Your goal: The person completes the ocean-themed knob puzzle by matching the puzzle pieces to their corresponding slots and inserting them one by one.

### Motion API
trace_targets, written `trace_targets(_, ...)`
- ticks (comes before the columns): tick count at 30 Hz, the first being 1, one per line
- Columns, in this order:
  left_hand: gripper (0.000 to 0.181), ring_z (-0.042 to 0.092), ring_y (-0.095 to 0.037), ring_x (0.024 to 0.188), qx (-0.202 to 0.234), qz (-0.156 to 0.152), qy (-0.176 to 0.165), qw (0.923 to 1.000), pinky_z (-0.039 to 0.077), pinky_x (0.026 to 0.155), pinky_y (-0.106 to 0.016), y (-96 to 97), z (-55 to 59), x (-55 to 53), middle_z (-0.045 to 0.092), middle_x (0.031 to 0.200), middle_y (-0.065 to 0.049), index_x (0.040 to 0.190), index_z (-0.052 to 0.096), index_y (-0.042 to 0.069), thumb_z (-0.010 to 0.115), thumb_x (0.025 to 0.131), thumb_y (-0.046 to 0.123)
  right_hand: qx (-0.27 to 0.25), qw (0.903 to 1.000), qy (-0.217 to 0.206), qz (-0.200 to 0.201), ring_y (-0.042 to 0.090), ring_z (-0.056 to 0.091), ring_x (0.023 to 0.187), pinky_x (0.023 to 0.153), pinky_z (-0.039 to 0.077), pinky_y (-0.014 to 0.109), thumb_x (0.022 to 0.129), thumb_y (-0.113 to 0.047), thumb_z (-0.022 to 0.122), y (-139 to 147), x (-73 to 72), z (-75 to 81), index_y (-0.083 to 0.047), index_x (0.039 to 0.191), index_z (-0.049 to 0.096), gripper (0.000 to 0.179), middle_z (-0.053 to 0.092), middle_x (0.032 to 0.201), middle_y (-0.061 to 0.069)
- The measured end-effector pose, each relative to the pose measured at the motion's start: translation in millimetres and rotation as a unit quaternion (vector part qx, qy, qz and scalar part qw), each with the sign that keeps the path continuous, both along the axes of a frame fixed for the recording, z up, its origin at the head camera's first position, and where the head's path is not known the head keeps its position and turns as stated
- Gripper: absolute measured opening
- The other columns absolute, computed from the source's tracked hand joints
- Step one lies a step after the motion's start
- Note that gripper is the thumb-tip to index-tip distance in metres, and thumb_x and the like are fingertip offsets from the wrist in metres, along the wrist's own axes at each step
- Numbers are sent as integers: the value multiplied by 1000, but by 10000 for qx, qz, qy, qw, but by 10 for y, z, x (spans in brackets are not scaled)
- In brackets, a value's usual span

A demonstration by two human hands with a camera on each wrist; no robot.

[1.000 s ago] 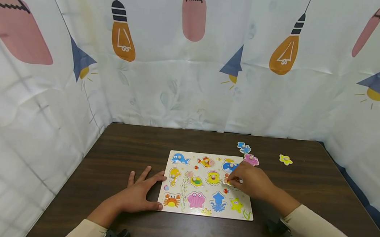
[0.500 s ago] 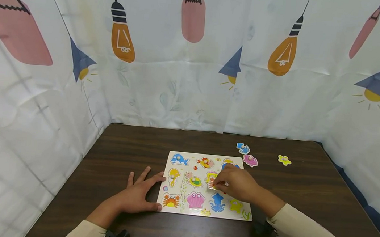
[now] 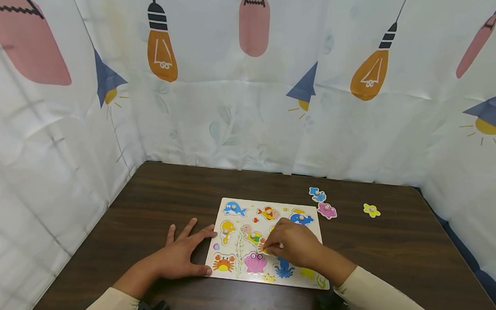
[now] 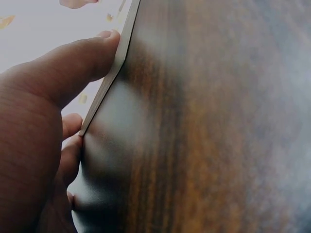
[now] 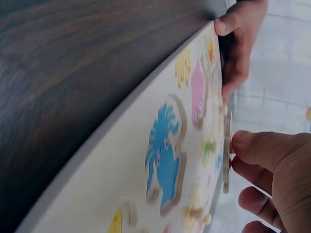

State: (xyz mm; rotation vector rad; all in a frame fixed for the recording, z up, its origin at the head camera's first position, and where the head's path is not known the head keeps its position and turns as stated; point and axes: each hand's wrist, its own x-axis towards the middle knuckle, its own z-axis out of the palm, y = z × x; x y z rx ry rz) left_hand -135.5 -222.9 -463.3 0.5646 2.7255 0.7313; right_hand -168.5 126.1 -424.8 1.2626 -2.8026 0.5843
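Note:
My right hand [image 3: 295,243] pinches a thin crab puzzle piece [image 3: 262,246] by its knob, over the middle of the peg puzzle board [image 3: 251,207]. In the right wrist view the piece [image 5: 226,155] is edge-on, raised above the board, with thumb and index finger at its back. Fingers spread, my left hand [image 3: 178,255] rests at the board's left edge, thumb near the lower corner. A printed crab [image 3: 223,262] shows in that corner, beside a pink shell picture [image 3: 255,262]. The right hand covers part of the octopus picture.
Beyond the board's upper right corner lie a blue squid piece [image 3: 318,195] and a pink shell piece [image 3: 327,210]. A yellow starfish piece [image 3: 371,210] is farther right. Knobbed whale [image 3: 234,208] and turtle [image 3: 253,236] pieces sit in the board. A patterned curtain [image 3: 207,124] surrounds the dark table [image 3: 177,188].
My right hand has moved left across the board with the crab piece, from the right side to the middle, uncovering the blue whale at the upper right. The left hand has stayed put.

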Motion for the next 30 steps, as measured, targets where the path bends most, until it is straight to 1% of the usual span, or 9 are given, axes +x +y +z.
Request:
trace_targets(4,90,1,-39,156,16,3,-8,10000,-15,109,-74,1,-10,-3,29,166,6,153,45,32,79,78,67,-21,9998,-124,125,1,54,86,64,46,17,88,-26,84,-84,13,-20,-26,95,84,6,68,86,-25)
trace_targets(12,89,1,-41,155,98,-49,50,9999,-15,108,-75,-4,-9,-1,30,166,4,153,45,31,79,78,65,16,9996,-19,297,0,53,87,65,44,15,89,-28,83,-238,30,-36,-27,94,84,6,68,85,-26)
trace_targets(19,89,0,-38,156,51,-41,23,10000,-16,108,-74,-18,-22,4,28,167,6,154,44,33,77,79,67,-94,9989,15,460,-1,53,86,64,43,15,89,-27,83,-352,38,-55,-28,92,83,4,68,85,-26)
trace_targets(22,89,0,-40,155,121,-62,21,9999,-17,108,-75,-17,-21,1,28,167,4,154,44,32,78,79,66,-51,9987,31,509,-1,53,86,65,43,13,89,-27,83,-401,41,-74,-28,93,83,4,67,84,-27)
trace_targets(26,89,0,-41,155,168,-64,0,9998,-17,107,-75,-16,-15,2,28,167,4,153,45,31,78,79,66,-36,9983,-11,574,-1,53,86,66,42,13,89,-28,83,-465,55,-103,-28,93,84,5,67,83,-26)
trace_targets(30,89,0,-40,155,110,-48,-2,9999,-16,108,-75,-18,-16,1,27,167,5,154,44,32,77,79,67,19,9982,-74,599,-2,52,87,66,41,12,89,-27,82,-520,68,-109,-29,94,84,6,67,84,-27)
